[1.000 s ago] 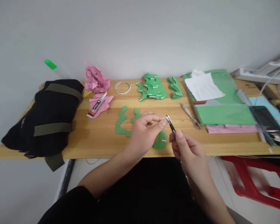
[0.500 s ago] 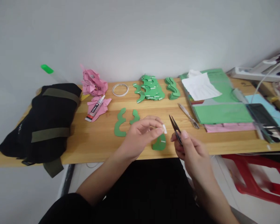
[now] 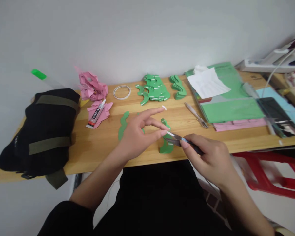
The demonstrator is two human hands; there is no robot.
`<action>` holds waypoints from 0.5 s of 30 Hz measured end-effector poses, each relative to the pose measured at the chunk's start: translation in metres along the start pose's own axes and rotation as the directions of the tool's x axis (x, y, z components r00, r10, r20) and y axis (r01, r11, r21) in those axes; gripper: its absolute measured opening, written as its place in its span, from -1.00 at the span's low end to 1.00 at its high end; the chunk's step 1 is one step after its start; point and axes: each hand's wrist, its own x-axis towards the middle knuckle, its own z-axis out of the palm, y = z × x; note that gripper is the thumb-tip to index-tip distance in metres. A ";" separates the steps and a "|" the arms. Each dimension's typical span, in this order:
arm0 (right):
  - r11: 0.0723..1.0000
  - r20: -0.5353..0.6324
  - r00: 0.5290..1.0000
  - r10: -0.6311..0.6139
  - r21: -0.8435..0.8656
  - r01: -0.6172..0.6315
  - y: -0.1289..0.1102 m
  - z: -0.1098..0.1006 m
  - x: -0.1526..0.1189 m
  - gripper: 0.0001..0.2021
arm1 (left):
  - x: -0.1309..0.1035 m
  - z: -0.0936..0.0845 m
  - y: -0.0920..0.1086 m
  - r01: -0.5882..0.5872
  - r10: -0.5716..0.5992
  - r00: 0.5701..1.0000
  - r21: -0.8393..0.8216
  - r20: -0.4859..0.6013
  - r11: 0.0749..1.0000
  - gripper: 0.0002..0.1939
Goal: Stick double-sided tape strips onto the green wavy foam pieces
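Note:
My left hand (image 3: 137,136) is above the table, its thumb and middle finger pinched on a small white tape strip (image 3: 170,134). The index finger is stretched out, with another white tape bit (image 3: 164,107) stuck on its tip. My right hand (image 3: 208,157) grips small black thread snips (image 3: 178,139), their blades parted and meeting the strip by the left fingertips. Beneath the blades lies a wavy green paper piece (image 3: 166,149) with white strips on it. Another green paper piece (image 3: 123,126) is partly hidden behind my left hand.
Along the back lie pink paper scraps (image 3: 92,87), a tape roll (image 3: 122,92), stacked green cutouts (image 3: 157,88) and more cutouts (image 3: 178,87). A glue tube (image 3: 95,114) and black bag (image 3: 51,131) are left; a pen-like tool (image 3: 196,114) and green paper pack (image 3: 233,109) are right.
My right hand has brought the snips left to the strip at my left fingertips. My left index finger has stretched out, showing a white bit on its tip. The view has shifted slightly.

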 end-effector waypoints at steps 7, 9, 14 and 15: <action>0.996 0.055 0.998 -0.017 -0.086 0.022 0.004 -0.001 0.001 -0.60 | 0.004 0.001 -0.003 0.011 -0.012 1.000 0.042 0.011 0.999 -0.45; 0.996 0.106 0.994 -0.014 -0.085 0.023 0.006 -0.001 0.001 -0.60 | 0.005 0.000 -0.007 0.046 -0.046 0.999 0.020 -0.007 0.999 -0.45; 0.999 0.164 0.986 0.034 -0.032 -0.029 0.012 0.001 -0.002 -0.61 | 0.003 -0.002 -0.018 -0.019 0.018 1.000 0.062 0.009 0.998 -0.41; 0.999 0.177 0.984 0.035 -0.009 -0.034 0.013 0.001 -0.003 -0.61 | 0.002 -0.002 -0.019 -0.047 0.044 0.998 0.086 0.038 0.995 -0.42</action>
